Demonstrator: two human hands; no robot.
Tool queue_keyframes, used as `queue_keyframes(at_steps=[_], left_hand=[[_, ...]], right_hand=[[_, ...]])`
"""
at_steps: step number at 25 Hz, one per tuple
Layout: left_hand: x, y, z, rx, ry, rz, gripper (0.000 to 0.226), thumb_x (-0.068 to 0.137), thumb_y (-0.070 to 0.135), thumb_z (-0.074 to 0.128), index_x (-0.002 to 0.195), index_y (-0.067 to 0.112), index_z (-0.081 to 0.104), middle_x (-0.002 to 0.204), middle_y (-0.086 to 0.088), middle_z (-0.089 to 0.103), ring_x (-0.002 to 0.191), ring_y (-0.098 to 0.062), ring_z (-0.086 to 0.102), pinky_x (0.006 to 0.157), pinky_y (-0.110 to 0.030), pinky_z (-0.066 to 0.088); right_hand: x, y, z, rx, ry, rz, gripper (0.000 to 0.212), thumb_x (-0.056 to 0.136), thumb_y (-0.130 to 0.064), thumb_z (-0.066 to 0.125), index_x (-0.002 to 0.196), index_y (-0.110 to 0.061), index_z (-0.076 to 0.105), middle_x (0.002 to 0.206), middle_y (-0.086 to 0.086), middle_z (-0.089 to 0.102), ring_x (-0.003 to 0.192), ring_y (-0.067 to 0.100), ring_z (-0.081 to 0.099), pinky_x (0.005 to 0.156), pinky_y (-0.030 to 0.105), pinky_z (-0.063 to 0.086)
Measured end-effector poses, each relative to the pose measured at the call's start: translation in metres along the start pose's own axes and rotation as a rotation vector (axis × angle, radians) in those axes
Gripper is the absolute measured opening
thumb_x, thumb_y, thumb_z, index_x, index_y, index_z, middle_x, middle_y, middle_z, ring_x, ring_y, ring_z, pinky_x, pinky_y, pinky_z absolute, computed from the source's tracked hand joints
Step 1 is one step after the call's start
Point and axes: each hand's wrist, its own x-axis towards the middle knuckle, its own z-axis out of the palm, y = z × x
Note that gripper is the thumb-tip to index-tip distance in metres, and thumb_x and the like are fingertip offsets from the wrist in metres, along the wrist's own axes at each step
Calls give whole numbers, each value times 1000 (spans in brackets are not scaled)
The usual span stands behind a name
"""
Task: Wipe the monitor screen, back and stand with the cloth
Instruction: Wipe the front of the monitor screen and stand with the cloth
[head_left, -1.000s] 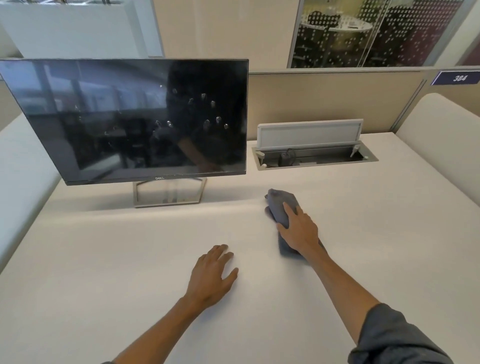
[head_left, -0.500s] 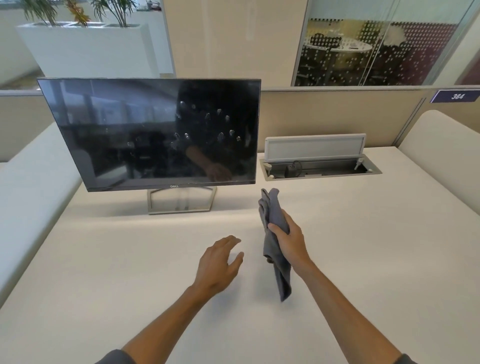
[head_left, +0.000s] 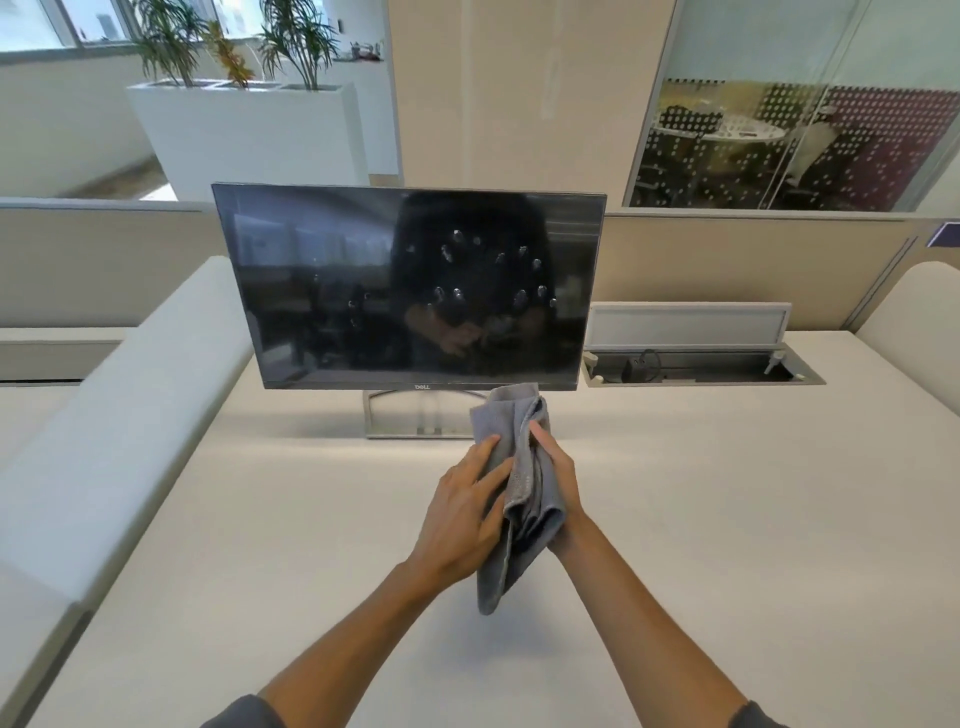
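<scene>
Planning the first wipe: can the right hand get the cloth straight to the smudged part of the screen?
Probably yes. The right hand holds the cloth just below the screen, with nothing between them; the left hand also grips it.

Grey cloth (head_left: 524, 499) bunched, hanging upright, off the surface. Black monitor (head_left: 410, 286) upright on silver stand (head_left: 410, 415); screen smudged.
</scene>
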Motion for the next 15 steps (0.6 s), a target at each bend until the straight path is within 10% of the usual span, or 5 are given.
queue_keyframes(at_steps=[5,11,15], left_hand=[[0,-47,-54,9,156,-106,47,96,47,32,136,31,49,153,4,36,141,-16,32,114,-43,31],[26,-119,-134,194,336,-105,45,95,38,41,134,17,52,146,-2,45,136,-20,40,109,-37,33],[55,-151,-192,297,431,-64,45,92,25,53,134,10,52,144,-7,47,134,-24,42,109,-41,36]], right_hand=[[45,16,48,-310,146,-100,42,93,-40,57,129,-19,52,113,9,66,93,23,68,72,33,59],[86,5,101,-941,79,-725,47,95,-26,58,140,-26,44,128,-24,52,114,1,52,98,5,35],[109,-15,136,-1287,16,-1120,49,92,-16,63,139,-20,49,130,-5,59,106,16,62,91,21,52]])
